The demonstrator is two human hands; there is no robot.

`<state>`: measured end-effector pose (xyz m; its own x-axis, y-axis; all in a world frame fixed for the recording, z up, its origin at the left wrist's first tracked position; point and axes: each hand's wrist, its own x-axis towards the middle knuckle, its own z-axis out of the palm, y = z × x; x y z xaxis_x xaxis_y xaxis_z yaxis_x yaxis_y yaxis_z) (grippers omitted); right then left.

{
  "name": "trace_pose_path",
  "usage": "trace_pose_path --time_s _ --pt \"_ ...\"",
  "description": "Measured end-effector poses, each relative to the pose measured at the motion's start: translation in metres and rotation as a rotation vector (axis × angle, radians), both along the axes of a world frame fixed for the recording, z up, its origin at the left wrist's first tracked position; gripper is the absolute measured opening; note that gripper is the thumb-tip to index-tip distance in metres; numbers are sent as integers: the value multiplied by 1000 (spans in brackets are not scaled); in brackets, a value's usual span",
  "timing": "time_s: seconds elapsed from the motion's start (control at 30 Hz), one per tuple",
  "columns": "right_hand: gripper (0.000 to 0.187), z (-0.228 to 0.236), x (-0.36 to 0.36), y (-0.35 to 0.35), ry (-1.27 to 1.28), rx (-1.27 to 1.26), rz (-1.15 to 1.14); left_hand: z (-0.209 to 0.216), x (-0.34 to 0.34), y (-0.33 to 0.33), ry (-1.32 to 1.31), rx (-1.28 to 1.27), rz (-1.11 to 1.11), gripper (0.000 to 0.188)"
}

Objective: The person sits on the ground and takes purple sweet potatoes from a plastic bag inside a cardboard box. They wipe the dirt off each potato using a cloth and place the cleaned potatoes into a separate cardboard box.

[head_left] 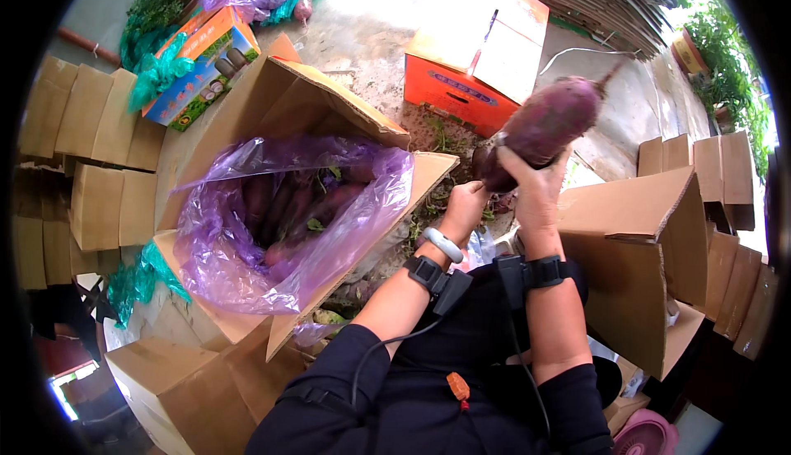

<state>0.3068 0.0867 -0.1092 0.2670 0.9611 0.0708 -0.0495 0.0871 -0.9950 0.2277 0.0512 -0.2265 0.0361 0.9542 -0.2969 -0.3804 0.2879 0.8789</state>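
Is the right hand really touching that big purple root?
Touching. The head view shows the right hand gripping the root near the end opposite its thin tail.

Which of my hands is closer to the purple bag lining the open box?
Left. Your left hand is right of the bag, beyond the box flap; your right hand is farther right, gripping the big purple root.

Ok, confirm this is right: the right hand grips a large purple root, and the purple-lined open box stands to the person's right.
The side is wrong: the head view shows the purple-lined open box to the person's left. The right hand does grip a large purple root.
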Motion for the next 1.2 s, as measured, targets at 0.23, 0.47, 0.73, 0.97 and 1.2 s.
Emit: trace_pose_path --time_s 0.23,0.47,0.73,0.97,1.2 --pt "46 -3 23 2 710 -168 21 -43 -29 -17 -316 -411 -38 32" --pt "42 -2 7 -1 544 -138 86 -121 -112 -65 879 -345 -403 78" --pt "44 6 9 -4 495 -185 158 -104 -168 -135 1226 -540 -458 55" --pt "52 3 -4 -4 452 -155 200 -241 -193 -157 908 -79 -69 26" --pt "49 -2 15 -5 470 -187 160 -115 -156 -129 1268 -227 -264 20"
